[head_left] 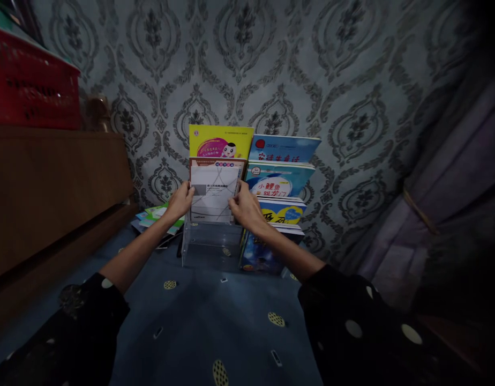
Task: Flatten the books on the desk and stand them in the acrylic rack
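Observation:
A white and grey book (215, 206) stands upright, facing me, on a clear stepped acrylic rack (205, 236). My left hand (180, 201) is closed on its left edge, and my right hand (246, 206) pinches its right edge. Just behind it shows the top of a brown-bordered book (203, 162), with a yellow book (221, 133) higher at the back. On the right half of the rack several books rise in steps: a blue book (285, 145), a teal book (279, 177), a blue and yellow book (285, 210) and a dark blue book (261, 254).
Left of the rack, several books (161, 217) lie in a loose pile on the blue patterned cloth (191, 321). A wooden cabinet (54, 187) with a red basket (34, 80) on top is at the left. Patterned wallpaper (247, 64) rises behind; a tied curtain (416, 214) hangs at right.

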A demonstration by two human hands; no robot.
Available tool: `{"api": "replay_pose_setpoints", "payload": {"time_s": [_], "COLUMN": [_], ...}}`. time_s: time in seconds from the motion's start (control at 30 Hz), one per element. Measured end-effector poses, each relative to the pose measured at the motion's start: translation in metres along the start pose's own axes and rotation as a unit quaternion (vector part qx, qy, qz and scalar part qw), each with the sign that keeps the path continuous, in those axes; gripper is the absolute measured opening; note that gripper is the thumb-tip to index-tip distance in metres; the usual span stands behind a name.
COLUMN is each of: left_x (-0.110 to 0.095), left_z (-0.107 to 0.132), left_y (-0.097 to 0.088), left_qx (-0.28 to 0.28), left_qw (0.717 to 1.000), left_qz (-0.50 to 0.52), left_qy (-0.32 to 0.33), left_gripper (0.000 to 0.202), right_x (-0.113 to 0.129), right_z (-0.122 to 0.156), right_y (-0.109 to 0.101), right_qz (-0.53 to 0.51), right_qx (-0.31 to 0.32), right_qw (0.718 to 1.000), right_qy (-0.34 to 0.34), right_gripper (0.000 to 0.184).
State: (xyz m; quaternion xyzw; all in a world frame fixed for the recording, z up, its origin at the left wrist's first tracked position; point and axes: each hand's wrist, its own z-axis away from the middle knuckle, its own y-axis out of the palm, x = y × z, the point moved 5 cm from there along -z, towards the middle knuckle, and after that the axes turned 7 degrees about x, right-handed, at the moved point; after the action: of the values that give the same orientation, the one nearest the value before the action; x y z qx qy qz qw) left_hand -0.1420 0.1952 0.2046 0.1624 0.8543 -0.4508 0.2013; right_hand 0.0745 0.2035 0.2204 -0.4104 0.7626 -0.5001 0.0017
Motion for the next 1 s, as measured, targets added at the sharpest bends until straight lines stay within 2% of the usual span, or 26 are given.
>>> {"api": "replay_pose_setpoints", "payload": {"time_s": [0.37, 0.5, 0.63, 0.83, 1.0], "left_x": [0.008, 0.01, 0.01, 0.014, 0.013], "left_z": [-0.007, -0.013, -0.017, -0.016, -0.015], "left_y": [0.004, 0.004, 0.006, 0.008, 0.008], "left_qx": [-0.015, -0.018, 0.022, 0.06, 0.067], "left_qw": [0.998, 0.985, 0.959, 0.936, 0.941], "left_qz": [0.052, 0.144, 0.251, 0.336, 0.327], "left_qy": [0.042, 0.09, 0.13, 0.086, 0.057], "left_gripper": [0.017, 0.022, 0.03, 0.04, 0.042], "right_x": [-0.013, -0.017, -0.019, -0.021, -0.018], "right_z": [0.018, 0.028, 0.041, 0.074, 0.1], "right_y": [0.011, 0.015, 0.02, 0.042, 0.061], "right_qz": [-0.06, -0.077, -0.089, -0.109, -0.12], "right_qx": [0.023, 0.04, 0.063, 0.116, 0.166], "right_qw": [0.998, 0.996, 0.994, 0.987, 0.978], "right_qy": [-0.013, -0.029, -0.02, -0.018, -0.029], "right_gripper": [0.063, 0.063, 0.062, 0.059, 0.056]}}
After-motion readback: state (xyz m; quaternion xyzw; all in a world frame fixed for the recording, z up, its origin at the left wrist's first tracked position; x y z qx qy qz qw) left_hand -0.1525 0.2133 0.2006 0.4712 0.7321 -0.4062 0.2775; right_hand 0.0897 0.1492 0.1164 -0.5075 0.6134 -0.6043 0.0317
